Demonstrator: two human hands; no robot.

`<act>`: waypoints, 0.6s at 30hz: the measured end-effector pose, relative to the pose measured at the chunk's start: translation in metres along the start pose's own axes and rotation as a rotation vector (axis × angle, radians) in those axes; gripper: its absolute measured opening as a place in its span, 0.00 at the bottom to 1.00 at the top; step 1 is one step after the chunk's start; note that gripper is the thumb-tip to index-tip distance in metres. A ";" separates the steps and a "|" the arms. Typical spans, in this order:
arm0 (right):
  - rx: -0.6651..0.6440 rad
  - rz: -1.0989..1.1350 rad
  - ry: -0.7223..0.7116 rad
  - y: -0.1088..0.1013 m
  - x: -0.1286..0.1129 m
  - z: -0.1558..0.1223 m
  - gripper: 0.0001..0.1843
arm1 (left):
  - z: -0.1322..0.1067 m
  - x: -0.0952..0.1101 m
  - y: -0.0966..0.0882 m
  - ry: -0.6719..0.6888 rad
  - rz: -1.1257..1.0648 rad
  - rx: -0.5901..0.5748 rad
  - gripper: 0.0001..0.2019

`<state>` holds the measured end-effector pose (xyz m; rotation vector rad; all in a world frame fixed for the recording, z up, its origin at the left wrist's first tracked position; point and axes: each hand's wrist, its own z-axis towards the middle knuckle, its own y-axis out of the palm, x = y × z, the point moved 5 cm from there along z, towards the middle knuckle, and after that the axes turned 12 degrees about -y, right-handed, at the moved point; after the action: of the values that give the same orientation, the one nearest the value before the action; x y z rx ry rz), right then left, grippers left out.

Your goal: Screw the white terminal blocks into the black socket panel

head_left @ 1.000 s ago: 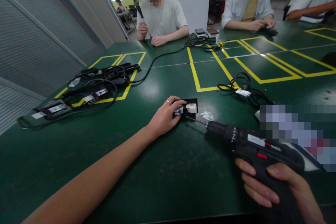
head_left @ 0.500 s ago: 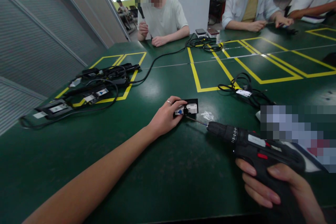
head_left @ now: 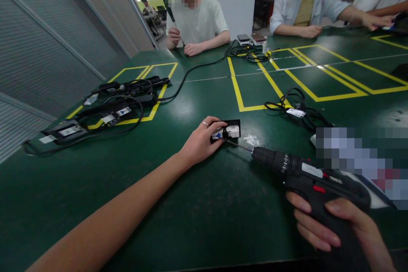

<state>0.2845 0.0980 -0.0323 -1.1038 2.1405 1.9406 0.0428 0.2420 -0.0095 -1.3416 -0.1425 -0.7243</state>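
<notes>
A small black rectangular socket module with white inserts (head_left: 228, 129) lies flat on the dark green table with yellow tape lines (head_left: 197, 216), near its middle. The left hand (head_left: 200, 141) rests curled over the module's left end, pinning it. The right hand (head_left: 338, 229) is wrapped around the grip of a black cordless drill with red buttons (head_left: 306, 174), whose thin bit touches the module's near edge. Coiled black cables (head_left: 296, 108) lie well apart behind the drill.

1. left arm (head_left: 127, 208): bare, stretched forward across the view, wrist straight.
2. left hand (head_left: 200, 142): palm down, fingers bent, tips pinching.
3. right hand (head_left: 338, 229): at lower right, fingers curled tight in a closed grip.
</notes>
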 end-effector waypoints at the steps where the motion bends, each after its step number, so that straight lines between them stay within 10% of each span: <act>1: -0.002 -0.001 -0.001 0.000 0.000 0.000 0.14 | 0.000 0.000 0.000 0.003 -0.002 0.003 0.21; 18: -0.002 0.033 -0.005 0.000 0.000 0.000 0.14 | 0.000 -0.001 0.001 -0.002 0.015 0.004 0.20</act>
<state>0.2844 0.0978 -0.0319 -1.0695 2.1686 1.9581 0.0423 0.2425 -0.0112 -1.3380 -0.1352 -0.7092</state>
